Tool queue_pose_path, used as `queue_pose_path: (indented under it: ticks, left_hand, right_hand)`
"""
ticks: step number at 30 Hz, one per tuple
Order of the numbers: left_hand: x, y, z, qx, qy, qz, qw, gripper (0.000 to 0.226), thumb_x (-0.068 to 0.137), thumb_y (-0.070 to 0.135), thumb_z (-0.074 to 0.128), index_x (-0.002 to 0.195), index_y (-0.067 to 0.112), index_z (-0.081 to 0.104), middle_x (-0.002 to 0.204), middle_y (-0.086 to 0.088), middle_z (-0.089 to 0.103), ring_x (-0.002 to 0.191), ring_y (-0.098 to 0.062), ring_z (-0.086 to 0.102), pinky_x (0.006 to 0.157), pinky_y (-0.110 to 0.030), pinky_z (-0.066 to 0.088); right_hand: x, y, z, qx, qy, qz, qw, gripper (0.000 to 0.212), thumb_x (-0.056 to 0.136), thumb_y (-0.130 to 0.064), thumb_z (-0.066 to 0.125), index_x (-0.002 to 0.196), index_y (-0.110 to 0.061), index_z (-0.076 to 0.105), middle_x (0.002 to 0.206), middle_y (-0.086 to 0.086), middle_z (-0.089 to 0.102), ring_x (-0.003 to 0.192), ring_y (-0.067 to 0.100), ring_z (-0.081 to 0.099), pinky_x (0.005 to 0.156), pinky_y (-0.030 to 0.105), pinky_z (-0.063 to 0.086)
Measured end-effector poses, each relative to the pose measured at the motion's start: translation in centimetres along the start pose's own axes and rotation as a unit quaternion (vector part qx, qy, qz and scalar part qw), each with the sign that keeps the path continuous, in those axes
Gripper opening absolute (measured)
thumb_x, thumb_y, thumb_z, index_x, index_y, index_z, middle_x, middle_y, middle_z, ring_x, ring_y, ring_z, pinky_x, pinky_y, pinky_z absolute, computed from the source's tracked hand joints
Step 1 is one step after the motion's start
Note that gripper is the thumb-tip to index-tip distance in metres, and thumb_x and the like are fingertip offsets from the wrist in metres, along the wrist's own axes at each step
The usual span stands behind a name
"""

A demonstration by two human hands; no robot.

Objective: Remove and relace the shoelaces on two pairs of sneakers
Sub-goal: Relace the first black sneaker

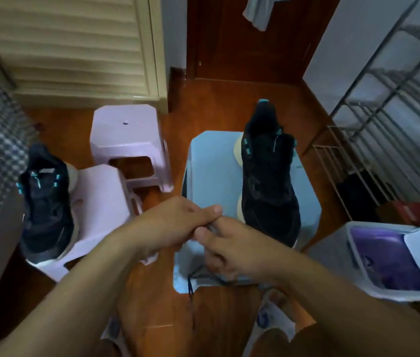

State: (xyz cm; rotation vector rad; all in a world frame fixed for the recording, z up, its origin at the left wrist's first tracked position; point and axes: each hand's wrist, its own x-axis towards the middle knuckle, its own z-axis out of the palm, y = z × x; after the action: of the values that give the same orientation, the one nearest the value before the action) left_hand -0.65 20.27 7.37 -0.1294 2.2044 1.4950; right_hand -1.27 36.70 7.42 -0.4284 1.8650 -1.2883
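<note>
- Both hands meet right in the middle, over the near-left part of the blue stool (211, 161). The left hand (175, 228) has its fingers curled, thumb out on top, pinching something small where it meets the other hand.
- The right hand (229, 249) is curled too, fingertips tucked up against the left hand's. It looks like both are pinching the dark shoelace (190, 287), but the actual pinch point is blurry, so I can't tell exactly how it's held.
- That lace trails down from under the right hand, crosses the near edge of the blue stool and hangs off the front toward the wooden floor (203, 106).
- One black sneaker (268, 181) with teal accents sits on the right side of the blue stool, toe pointing at the camera, heel sticking out past the far edge. Can't make out any lace across its front.
- The matching sneaker (45, 210) sits on a pink stool (100, 191) off to the left, well apart from the hands, toe also toward the camera.
- A second pink stool (129, 140) stands just behind that one.
- Lower right there's a light-coloured bin (353, 253) with a purple bag inside.
- A metal rack (373, 104) runs along the right wall, and a louvered cabinet (74, 47) sits top left.
</note>
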Motion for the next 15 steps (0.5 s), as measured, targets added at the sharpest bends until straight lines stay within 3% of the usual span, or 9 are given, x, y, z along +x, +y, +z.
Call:
queue_pose_path:
  ticks: [2, 4, 6, 9, 12, 15]
  left_hand:
    - [0.4, -0.8, 0.1, -0.054, 0.032, -0.019, 0.998, 0.054, 0.083, 0.064, 0.061, 0.059, 0.016, 0.055, 0.044, 0.002, 0.035, 0.040, -0.013, 0.030, 0.047, -0.026, 0.024]
    - [-0.2, -0.7, 0.6, -0.186, 0.057, -0.013, 0.981, 0.045, 0.085, 0.055, 0.063, 0.061, 0.018, 0.053, 0.047, 0.002, 0.031, 0.043, -0.012, 0.025, 0.048, -0.026, 0.020]
    - [-1.3, -0.4, 1.7, -0.260, 0.127, 0.020, 0.957, 0.039, 0.090, 0.041, 0.066, 0.063, 0.014, 0.056, 0.051, -0.002, 0.036, 0.046, -0.015, 0.030, 0.046, -0.027, 0.029]
    - [-2.0, 0.2, 4.0, -0.288, 0.225, 0.089, 0.927, 0.032, 0.095, 0.026, 0.066, 0.069, 0.008, 0.059, 0.056, -0.007, 0.050, 0.050, -0.017, 0.043, 0.048, -0.023, 0.043]
    - [-2.8, 0.4, 6.6, -0.395, 0.188, 0.112, 0.892, 0.022, 0.091, 0.020, 0.068, 0.074, 0.008, 0.061, 0.060, -0.006, 0.052, 0.054, -0.013, 0.048, 0.058, -0.022, 0.050]
    - [-4.0, 0.8, 8.3, -0.495, 0.110, 0.118, 0.854, 0.008, 0.089, 0.013, 0.067, 0.095, 0.006, 0.067, 0.074, -0.004, 0.060, 0.066, -0.010, 0.056, 0.070, -0.021, 0.056]
  right_hand:
    - [0.9, 0.3, -0.6, -0.040, 0.038, -0.005, 0.998, 0.027, 0.108, -0.030, 0.042, 0.127, -0.019, 0.057, 0.058, -0.008, 0.048, 0.048, 0.001, 0.045, 0.048, 0.018, 0.039]
    - [1.3, 0.5, -0.6, -0.120, 0.088, -0.057, 0.987, 0.027, 0.107, -0.033, 0.041, 0.112, -0.019, 0.064, 0.063, -0.010, 0.055, 0.058, 0.000, 0.051, 0.058, 0.021, 0.043]
    - [0.5, 0.8, -0.1, -0.109, 0.156, -0.086, 0.978, 0.029, 0.107, -0.030, 0.040, 0.098, -0.015, 0.063, 0.067, -0.009, 0.055, 0.063, 0.002, 0.051, 0.062, 0.023, 0.041]
    - [-1.1, 1.2, 1.1, -0.036, 0.214, -0.111, 0.970, 0.030, 0.106, -0.027, 0.041, 0.087, -0.015, 0.060, 0.056, -0.013, 0.052, 0.051, 0.001, 0.046, 0.056, 0.025, 0.035]
    - [-2.9, 1.9, 1.5, -0.018, 0.223, -0.124, 0.967, 0.031, 0.107, -0.028, 0.040, 0.080, -0.022, 0.054, 0.052, -0.018, 0.051, 0.048, 0.000, 0.044, 0.056, 0.024, 0.033]
    - [-5.5, 1.7, 1.2, 0.077, 0.230, -0.130, 0.961, 0.032, 0.109, -0.023, 0.037, 0.080, -0.019, 0.051, 0.045, -0.020, 0.048, 0.041, -0.004, 0.046, 0.048, 0.017, 0.034]
